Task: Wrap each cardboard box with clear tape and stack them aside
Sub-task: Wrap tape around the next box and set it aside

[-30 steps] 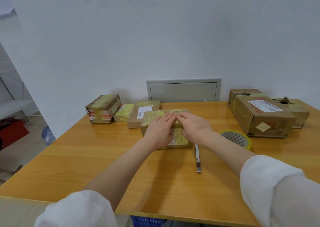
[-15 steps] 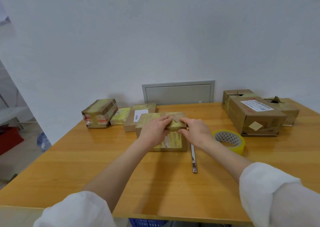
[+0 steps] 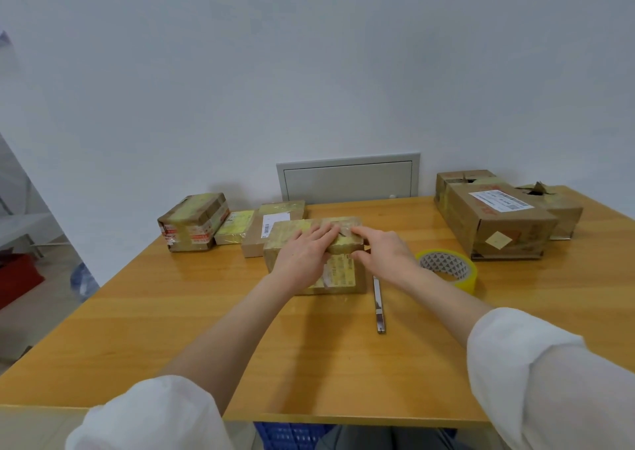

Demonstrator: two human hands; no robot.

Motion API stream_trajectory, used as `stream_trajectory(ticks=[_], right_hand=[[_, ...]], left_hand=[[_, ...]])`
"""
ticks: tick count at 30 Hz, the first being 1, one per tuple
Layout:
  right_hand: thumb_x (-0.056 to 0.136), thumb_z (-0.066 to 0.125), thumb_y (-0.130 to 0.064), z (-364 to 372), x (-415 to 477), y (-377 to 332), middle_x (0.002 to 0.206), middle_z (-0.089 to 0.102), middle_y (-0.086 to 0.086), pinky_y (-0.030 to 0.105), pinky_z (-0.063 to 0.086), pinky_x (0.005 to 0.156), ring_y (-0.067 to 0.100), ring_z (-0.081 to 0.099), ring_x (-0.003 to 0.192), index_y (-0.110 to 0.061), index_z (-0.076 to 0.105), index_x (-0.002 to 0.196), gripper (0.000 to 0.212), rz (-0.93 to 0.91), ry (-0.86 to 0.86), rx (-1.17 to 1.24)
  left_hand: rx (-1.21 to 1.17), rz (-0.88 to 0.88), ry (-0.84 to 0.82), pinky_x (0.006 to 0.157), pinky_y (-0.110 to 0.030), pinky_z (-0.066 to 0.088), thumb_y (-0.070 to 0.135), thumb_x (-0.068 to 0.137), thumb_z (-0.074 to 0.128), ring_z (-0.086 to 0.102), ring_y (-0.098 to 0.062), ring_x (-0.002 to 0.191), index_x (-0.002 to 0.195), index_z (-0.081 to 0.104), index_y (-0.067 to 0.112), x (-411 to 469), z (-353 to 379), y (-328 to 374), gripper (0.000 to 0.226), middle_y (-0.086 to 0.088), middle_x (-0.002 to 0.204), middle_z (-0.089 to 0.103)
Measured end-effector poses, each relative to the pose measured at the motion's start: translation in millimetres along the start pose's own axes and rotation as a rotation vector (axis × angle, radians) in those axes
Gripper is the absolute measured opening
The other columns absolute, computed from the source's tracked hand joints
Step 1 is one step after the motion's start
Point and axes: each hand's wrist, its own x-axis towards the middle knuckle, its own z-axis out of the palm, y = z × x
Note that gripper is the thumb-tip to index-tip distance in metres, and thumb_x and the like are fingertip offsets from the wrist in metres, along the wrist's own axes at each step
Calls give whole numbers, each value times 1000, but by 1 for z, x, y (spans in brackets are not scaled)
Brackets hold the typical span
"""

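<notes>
Uncurled now, left hand (image 3: 304, 253) and right hand (image 3: 385, 255) press glossy taped cardboard box (image 3: 340, 276).

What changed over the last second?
The left hand, curled over the front top edge of the taped brown cardboard box half a second ago, now lies flat on its top. The right hand slid from the front right corner up onto the top edge. Box, yellow tape roll and slim metal tool stayed put.

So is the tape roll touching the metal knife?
Apart. Head view shows bare table between the tape roll and the knife.
</notes>
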Motion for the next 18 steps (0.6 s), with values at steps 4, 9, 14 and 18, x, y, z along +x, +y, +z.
stream_trajectory(ticks=[4, 9, 14, 18], right_hand=[[87, 66, -41, -13, -8, 26, 131, 58, 2, 38, 52, 89, 22, 58, 113, -25, 34, 145, 68, 86, 46, 2], [79, 69, -55, -31, -20, 58, 114, 60, 1, 34, 53, 82, 21, 57, 107, -18, 55, 120, 57, 302, -70, -322], [85, 66, -51, -25, -31, 69, 103, 60, 0, 29, 45, 75, 20, 59, 104, -20, 57, 98, 35, 327, -202, -471], [88, 63, -46, -23, -23, 73, 98, 61, -1, 25, 42, 63, 18, 59, 92, -21, 59, 98, 27, 263, -108, -374]], left_hand=[[-80, -25, 8, 117, -34, 14, 17, 102, 39, 17, -15, 146, 151, 23, 26, -2, -8, 1, 52, 9, 158, 20], [-62, -45, 7, 117, -37, 16, 16, 100, 40, 17, -19, 146, 152, 16, 26, 0, -15, 7, 58, 1, 158, 22], [-34, -60, -38, 119, -40, 10, 36, 92, 56, 5, -17, 148, 153, 6, 26, 12, -14, 5, 80, 2, 161, 2], [50, -98, -225, 118, -49, 12, 53, 87, 58, 8, -24, 147, 152, 4, 35, 19, -19, -4, 86, -3, 161, 3]])
